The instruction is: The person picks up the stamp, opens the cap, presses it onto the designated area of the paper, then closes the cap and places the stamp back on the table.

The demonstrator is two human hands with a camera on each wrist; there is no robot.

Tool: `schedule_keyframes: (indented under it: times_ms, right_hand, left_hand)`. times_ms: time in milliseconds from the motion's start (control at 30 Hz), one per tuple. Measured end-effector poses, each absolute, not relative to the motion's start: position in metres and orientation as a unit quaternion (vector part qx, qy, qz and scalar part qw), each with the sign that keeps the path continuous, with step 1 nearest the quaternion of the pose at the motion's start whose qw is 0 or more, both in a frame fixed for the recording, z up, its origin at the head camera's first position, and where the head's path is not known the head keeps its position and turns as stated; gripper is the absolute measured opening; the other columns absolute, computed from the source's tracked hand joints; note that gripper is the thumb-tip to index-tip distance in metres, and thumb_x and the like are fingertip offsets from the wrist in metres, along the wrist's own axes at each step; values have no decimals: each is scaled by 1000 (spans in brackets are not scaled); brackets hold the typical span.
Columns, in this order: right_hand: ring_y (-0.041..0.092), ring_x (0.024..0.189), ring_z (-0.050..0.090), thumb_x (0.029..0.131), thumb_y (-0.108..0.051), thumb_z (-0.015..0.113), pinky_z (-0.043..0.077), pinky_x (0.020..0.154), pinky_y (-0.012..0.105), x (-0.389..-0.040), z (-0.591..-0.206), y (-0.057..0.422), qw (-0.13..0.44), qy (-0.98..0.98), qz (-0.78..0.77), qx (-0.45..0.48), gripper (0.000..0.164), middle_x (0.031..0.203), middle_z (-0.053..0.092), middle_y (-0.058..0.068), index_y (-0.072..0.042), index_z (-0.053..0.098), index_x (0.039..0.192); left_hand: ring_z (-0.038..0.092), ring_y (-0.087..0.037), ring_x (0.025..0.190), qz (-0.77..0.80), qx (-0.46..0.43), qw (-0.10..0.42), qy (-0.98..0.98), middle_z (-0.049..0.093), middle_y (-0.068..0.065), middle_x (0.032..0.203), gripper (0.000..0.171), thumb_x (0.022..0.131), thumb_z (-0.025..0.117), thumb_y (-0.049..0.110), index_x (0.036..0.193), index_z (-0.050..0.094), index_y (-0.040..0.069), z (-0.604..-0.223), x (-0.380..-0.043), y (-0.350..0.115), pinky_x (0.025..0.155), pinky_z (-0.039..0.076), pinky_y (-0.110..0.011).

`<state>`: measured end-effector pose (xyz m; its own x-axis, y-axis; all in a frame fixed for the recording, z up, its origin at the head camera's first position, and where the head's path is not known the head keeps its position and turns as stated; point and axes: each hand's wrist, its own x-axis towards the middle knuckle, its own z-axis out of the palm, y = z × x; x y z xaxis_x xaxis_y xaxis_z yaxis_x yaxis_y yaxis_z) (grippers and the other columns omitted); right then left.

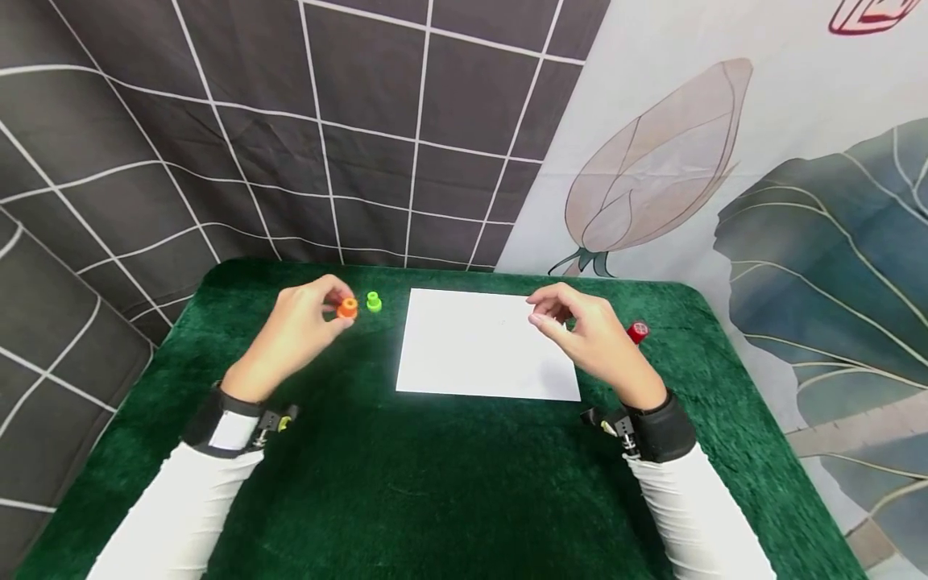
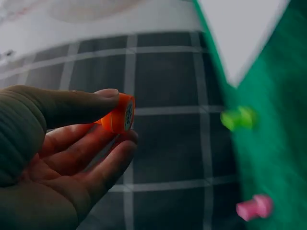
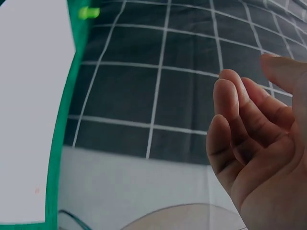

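Observation:
My left hand [image 1: 299, 324] pinches a small orange stamp [image 1: 348, 308] between thumb and fingers, above the cloth left of the paper. In the left wrist view, the patterned round face of the orange stamp [image 2: 128, 114] points away from the palm. A light green stamp [image 1: 373, 302] stands just right of it on the cloth. My right hand [image 1: 580, 326] hovers at the right side of the white paper [image 1: 471, 346], fingers loosely bent and holding nothing. Behind that hand lies a red stamp [image 1: 638, 331], partly hidden. Faint marks show on the sheet.
Dark green cloth [image 1: 435, 483] covers the table. A pink stamp [image 2: 255, 207] lies near the table edge in the left wrist view; my left hand hides it in the head view. A grid-patterned curtain [image 1: 362, 161] hangs behind the table.

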<state>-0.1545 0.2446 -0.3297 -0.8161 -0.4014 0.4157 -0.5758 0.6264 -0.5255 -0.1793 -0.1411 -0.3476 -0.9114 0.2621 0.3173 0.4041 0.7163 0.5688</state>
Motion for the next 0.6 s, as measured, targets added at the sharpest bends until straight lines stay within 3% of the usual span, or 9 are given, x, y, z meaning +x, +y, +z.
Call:
schedule_keyframes:
  times_ms: [333,600]
  right_hand:
    - [10,72,57,96,-22,62,53,61,35,-170,-335,265,110,-913,276,280,18,85,67,-1,-10,65,109]
    - [10,70,58,97,-23,59,53,58,34,-187,-330,286,111,-926,226,281,17,84,67,0,-11,65,108]
  left_hand:
    - [65,-36,80,-301,-141,97,-938,66,-25,90,27,78,73,-3,101,59,-7,-394,-188,-194,75,58,-56]
    - [58,-33,76,-264,-142,57,-952,65,-20,85,19,79,71,-2,95,61,-4,-414,-191,-212,68,54,-51]
